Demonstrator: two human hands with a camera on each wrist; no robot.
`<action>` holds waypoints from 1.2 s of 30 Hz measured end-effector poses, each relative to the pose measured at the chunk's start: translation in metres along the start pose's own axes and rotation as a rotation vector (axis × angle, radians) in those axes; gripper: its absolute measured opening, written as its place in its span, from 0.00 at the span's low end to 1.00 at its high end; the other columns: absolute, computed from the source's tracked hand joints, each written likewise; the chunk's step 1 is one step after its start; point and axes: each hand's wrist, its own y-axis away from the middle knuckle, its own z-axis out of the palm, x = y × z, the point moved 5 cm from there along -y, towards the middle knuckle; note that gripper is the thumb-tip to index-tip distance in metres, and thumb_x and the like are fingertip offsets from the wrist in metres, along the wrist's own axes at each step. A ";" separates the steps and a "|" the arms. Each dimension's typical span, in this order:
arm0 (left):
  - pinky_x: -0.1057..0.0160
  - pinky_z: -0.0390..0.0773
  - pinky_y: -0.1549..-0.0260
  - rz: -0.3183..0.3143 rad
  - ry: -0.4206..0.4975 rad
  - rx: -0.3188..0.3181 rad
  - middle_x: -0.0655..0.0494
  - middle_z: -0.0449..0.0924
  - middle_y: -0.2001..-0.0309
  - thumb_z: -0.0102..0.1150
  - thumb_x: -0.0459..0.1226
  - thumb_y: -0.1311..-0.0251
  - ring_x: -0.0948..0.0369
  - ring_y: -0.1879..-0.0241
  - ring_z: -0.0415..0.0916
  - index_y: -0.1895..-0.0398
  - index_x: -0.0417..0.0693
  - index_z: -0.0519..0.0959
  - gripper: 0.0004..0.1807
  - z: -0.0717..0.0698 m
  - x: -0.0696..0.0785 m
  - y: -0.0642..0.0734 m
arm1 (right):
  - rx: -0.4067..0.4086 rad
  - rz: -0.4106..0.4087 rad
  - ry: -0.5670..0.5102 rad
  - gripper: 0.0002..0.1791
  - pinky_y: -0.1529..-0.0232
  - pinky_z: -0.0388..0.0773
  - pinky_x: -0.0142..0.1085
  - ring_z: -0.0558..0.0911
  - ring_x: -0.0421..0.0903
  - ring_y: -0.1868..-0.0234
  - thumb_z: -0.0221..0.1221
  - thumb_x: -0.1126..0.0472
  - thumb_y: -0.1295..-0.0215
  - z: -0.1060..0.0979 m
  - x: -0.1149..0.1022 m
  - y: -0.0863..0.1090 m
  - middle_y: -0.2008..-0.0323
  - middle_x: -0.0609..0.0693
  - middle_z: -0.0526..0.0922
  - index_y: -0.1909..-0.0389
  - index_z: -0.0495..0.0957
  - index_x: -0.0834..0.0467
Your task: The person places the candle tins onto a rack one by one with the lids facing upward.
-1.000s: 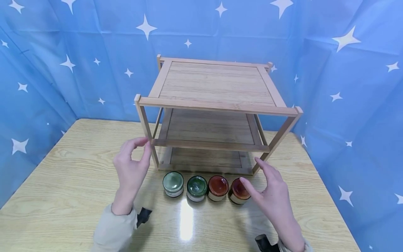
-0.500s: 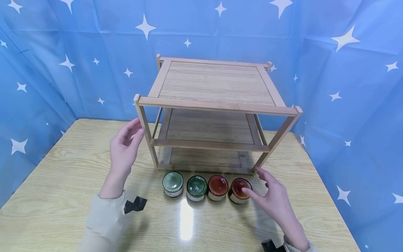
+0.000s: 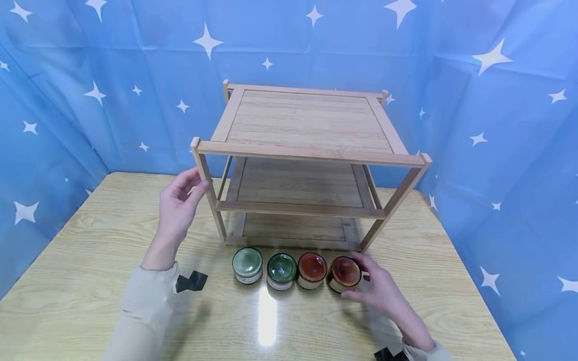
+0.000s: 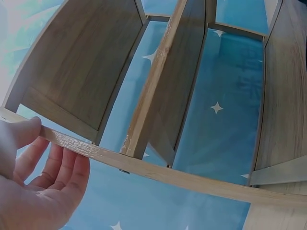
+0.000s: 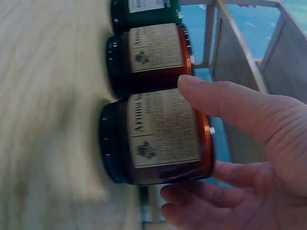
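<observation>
From my end, the head view puts the left hand [image 3: 177,203] left of centre, at the front left post [image 4: 110,157] of a wooden rack [image 3: 307,120]. Its wrist feed shows the thumb over the post and bent fingers against it, which I read as a light pinch; the palm is cut off at lower left. The right hand [image 3: 378,288], lower right of centre, curves around the rightmost amber jar [image 3: 345,273], thumb at its front, a finger at its back. Some fingertips are hidden behind the jar, so I cannot tell whether the hand grips it. That jar stands on the table [image 3: 113,225], ending a row with a red-brown jar [image 3: 312,268], a dark green jar [image 3: 282,268] and a pale green jar [image 3: 247,263]. On the right wrist feed, the label's [image 5: 163,129] small print is too blurred for me, and the top edge crops the dark green jar. The middle shelf [image 3: 300,183] hides much of the bottom shelf [image 3: 293,228].
</observation>
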 end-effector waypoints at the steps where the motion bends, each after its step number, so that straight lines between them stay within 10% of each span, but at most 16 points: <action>1: 0.71 0.75 0.55 0.003 0.003 -0.003 0.64 0.80 0.66 0.53 0.22 0.41 0.66 0.60 0.76 0.56 0.46 0.80 0.15 0.000 -0.001 0.000 | -0.001 -0.008 0.007 0.46 0.56 0.76 0.53 0.76 0.63 0.50 0.77 0.61 0.67 0.002 0.001 0.000 0.49 0.66 0.76 0.43 0.68 0.70; 19: 0.71 0.75 0.58 0.028 -0.001 -0.015 0.63 0.79 0.67 0.57 0.28 0.40 0.65 0.63 0.75 0.56 0.47 0.80 0.11 -0.001 -0.003 -0.002 | 0.008 -0.030 -0.017 0.39 0.56 0.77 0.45 0.79 0.52 0.56 0.77 0.66 0.71 0.015 0.025 -0.002 0.57 0.54 0.81 0.50 0.74 0.61; 36: 0.72 0.75 0.58 0.015 -0.009 -0.007 0.63 0.79 0.67 0.55 0.26 0.39 0.66 0.62 0.75 0.55 0.41 0.80 0.11 -0.002 -0.005 -0.002 | 0.013 0.019 -0.251 0.40 0.55 0.77 0.31 0.79 0.38 0.57 0.78 0.67 0.72 0.021 0.035 -0.001 0.57 0.55 0.81 0.51 0.72 0.64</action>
